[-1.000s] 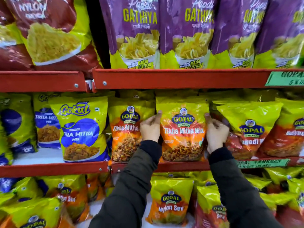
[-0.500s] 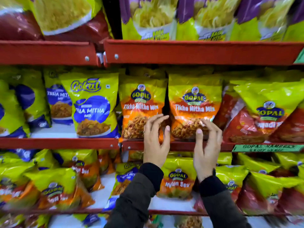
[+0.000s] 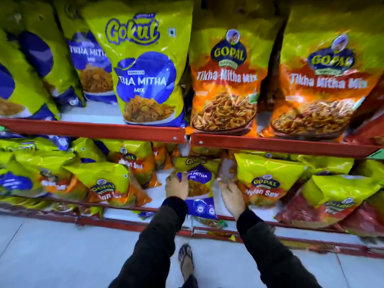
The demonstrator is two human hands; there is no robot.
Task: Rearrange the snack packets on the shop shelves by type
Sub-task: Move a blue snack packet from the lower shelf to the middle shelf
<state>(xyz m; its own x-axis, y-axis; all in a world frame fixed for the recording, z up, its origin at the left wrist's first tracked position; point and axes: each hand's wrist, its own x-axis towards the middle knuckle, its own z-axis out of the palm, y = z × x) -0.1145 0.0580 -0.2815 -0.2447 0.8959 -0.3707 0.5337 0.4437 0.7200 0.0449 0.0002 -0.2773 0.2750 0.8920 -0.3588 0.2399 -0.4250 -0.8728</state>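
Both hands, the left hand and the right hand, grip a small Gokul Tikha Mitha packet on the lower shelf, among Gopal Nylon Sev packets.

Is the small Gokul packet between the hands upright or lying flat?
Roughly upright: the small Gokul packet stands logo-up on the lower shelf, left hand and right hand flanking it.

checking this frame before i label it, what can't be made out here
- Right hand, head view: motion blur smears the fingers, so its grip cannot be told.
- Gokul packet on the lower shelf: left hand covers its left edge; the first letters of its name are hidden.
- Nylon Sev packet: the right hand hides its lower left corner.
- Green label: cut off by the right edge, unreadable.
- Bottom shelf packets: blurred, names illegible.
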